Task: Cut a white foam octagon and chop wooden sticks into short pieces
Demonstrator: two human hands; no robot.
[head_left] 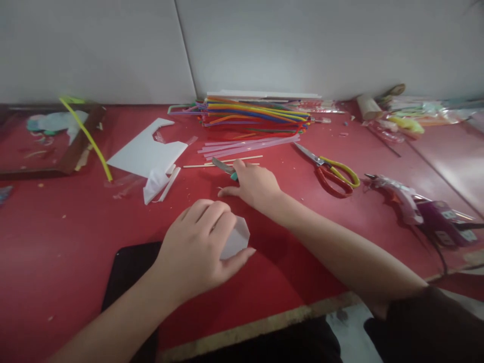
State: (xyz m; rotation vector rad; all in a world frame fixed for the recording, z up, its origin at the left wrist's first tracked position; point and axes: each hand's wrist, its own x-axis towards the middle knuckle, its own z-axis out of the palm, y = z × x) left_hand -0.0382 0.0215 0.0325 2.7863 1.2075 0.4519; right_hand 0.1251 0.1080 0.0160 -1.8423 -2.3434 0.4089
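My left hand [202,242] is closed over a small white piece of card with angled corners [237,239], its thumb along the near edge. Part of the card is hidden under the fingers. Farther forward, my right hand [254,184] grips a utility knife [224,166] with a teal handle, most of it covered by the fingers. The knife's blade points to the left, just in front of thin wooden sticks [227,163] on the red table [287,282]. Beyond the sticks lie pinkish translucent glue sticks [245,147].
Yellow-and-red scissors [329,171] and a glue gun [401,196] lie to the right. Behind is a bundle of coloured pipe cleaners [257,116]. Cut white sheet [145,148], a yellow pipe cleaner [88,136] and a brown tray [70,161] are left. A black flat object [130,272] lies near my left forearm.
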